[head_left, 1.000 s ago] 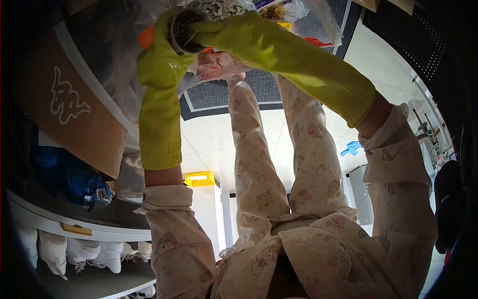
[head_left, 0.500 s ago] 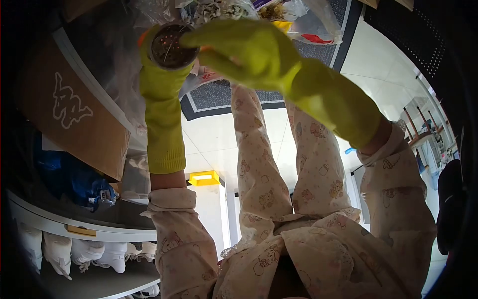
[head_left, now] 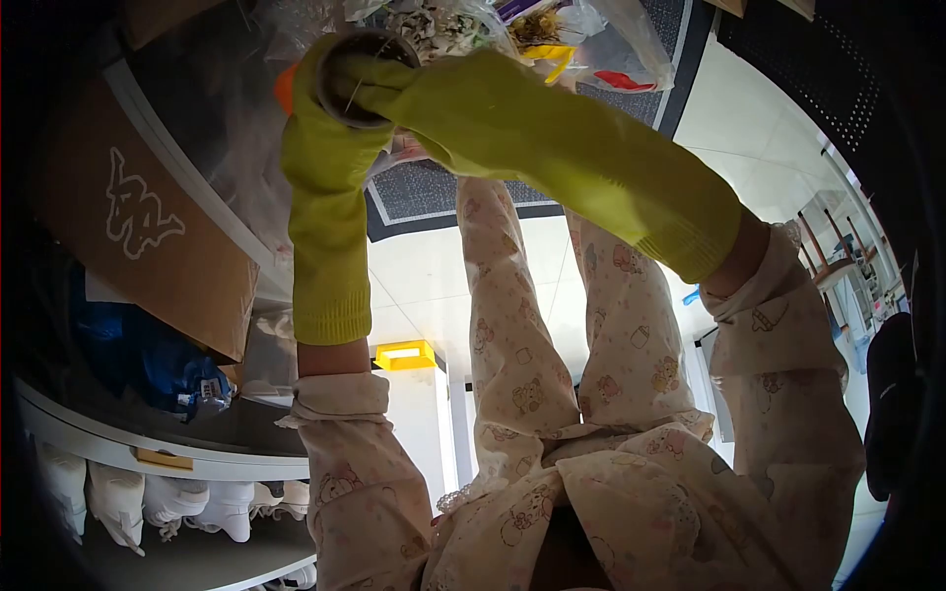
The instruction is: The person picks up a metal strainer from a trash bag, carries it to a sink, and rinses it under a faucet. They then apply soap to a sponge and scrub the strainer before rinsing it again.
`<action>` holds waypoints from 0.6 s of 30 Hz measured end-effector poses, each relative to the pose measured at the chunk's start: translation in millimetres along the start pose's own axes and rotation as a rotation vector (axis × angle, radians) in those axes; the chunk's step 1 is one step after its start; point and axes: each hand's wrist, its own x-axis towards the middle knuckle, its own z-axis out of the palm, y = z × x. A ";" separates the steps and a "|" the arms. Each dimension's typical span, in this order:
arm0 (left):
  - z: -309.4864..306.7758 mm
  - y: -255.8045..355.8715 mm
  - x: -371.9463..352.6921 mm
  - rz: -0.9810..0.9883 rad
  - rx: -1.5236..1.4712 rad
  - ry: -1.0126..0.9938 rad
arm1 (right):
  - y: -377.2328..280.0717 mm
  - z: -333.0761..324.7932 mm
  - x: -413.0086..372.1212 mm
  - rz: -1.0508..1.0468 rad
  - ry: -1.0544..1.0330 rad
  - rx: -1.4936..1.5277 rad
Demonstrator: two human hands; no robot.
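Note:
A round container (head_left: 333, 96) with dark contents is at the upper left, its opening facing the camera. My left hand (head_left: 330, 148), in a yellow-green rubber glove, is wrapped round its side. My right hand (head_left: 424, 103), in a matching glove, reaches over the rim, and its fingertips dip inside. Whatever those fingers may pinch is hidden. Thin strands show in the container. An orange patch (head_left: 286, 89) shows beside my left glove. Just beyond lie clear plastic bags (head_left: 631, 44) with dried plant-like bits (head_left: 537, 28).
A cardboard box (head_left: 148, 217) and a blue plastic package (head_left: 148, 345) sit on the left cabinet. White shoes (head_left: 222, 507) line the shelf below. A grey mat (head_left: 414, 197) lies beyond my patterned trouser legs (head_left: 512, 325). A yellow-topped white object (head_left: 404, 357) stands between.
My right hand has moved down into the container, its fingers now inside the rim. The container and my left hand have shifted slightly right and up.

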 end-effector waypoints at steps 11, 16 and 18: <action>-13.2 -4.6 -2.8 0.067 0.188 0.036 | -23.2 -34.6 17.3 0.306 -0.333 0.165; -5.1 5.9 0.4 0.093 0.101 0.119 | -6.0 -21.6 7.9 0.459 -0.116 0.971; -4.8 4.0 3.0 0.117 0.029 0.114 | -21.1 -46.7 19.2 0.408 -0.124 0.510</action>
